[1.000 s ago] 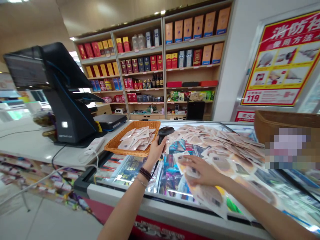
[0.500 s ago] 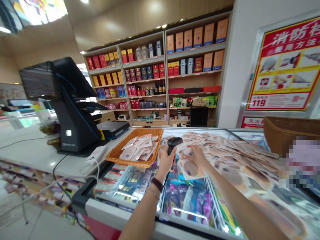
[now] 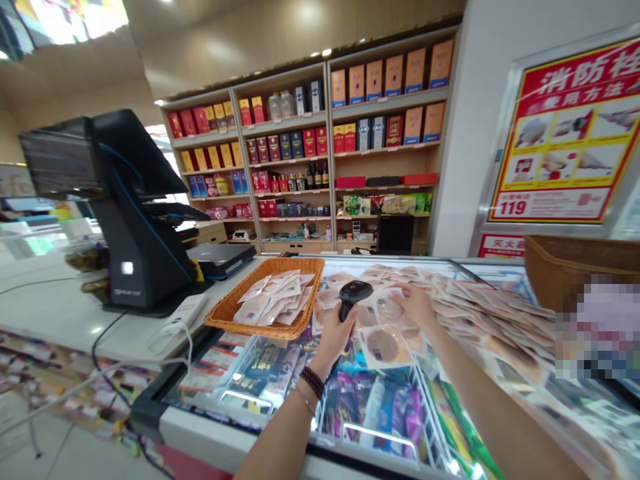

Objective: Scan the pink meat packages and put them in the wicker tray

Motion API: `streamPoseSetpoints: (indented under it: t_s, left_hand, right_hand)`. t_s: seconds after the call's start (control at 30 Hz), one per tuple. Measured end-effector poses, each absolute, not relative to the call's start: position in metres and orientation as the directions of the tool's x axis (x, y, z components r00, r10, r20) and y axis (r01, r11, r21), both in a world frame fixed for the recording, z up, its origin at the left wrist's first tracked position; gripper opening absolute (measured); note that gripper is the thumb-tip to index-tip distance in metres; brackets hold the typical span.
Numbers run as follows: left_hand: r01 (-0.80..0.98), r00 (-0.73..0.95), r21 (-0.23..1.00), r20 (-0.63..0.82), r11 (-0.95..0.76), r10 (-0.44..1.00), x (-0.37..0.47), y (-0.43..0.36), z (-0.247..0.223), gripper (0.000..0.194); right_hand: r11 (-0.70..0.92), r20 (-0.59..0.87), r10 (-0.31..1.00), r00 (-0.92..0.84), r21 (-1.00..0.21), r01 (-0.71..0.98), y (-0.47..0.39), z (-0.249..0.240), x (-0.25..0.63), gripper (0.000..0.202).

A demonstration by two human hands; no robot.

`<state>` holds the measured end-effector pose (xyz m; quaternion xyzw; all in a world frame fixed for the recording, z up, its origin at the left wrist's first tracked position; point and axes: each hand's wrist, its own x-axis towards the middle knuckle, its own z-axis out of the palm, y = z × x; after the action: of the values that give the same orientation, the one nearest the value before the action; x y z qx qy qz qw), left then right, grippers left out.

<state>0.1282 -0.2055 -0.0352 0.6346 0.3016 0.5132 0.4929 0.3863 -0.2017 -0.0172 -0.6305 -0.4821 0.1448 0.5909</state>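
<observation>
Gripping is observed at the left hand: its fingers are closed around the handle of a black handheld barcode scanner, the head of which is raised above the hand. A dark beaded bracelet is worn on the same wrist. The right hand is partly open, fingers bent and directed at the loose flat packets on the glass top of the chest freezer; whether a packet edge is pinched cannot be told.

The loose flat packets are spread beside and beyond the scanner, some overlapping. To the right, a dense layered pile of similar packets is noted. More packets are contained in the orange wicker basket, which is placed to the left of the scanner. Colourful wrapped goods are seen through the glass, in wire baskets. A brown basket is located at the far right; a point-of-sale terminal is stationed on the counter at left.
</observation>
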Motion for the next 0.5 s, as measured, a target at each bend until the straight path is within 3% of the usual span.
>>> streamPoseSetpoints:
  t_s: [0.1, 0.27, 0.5]
  left_hand:
    - [-0.131, 0.293, 0.932, 0.362, -0.338, 0.885, 0.127, -0.206, -0.035, 0.062]
    - [-0.156, 0.294, 0.934, 0.354, -0.32, 0.888, 0.125, -0.205, -0.033, 0.066]
    - [-0.163, 0.371, 0.936, 0.352, -0.313, 0.86, 0.124, -0.206, -0.031, 0.066]
  right_hand:
    - [0.195, 0.355, 0.693, 0.627, -0.93, 0.311, -0.198, -0.023, 0.375, 0.027]
    - [0.323, 0.317, 0.655, 0.686, -0.938, 0.125, -0.193, -0.028, 0.362, 0.053]
    - [0.369, 0.336, 0.667, 0.665, -0.924, 0.097, -0.188, -0.022, 0.362, 0.069]
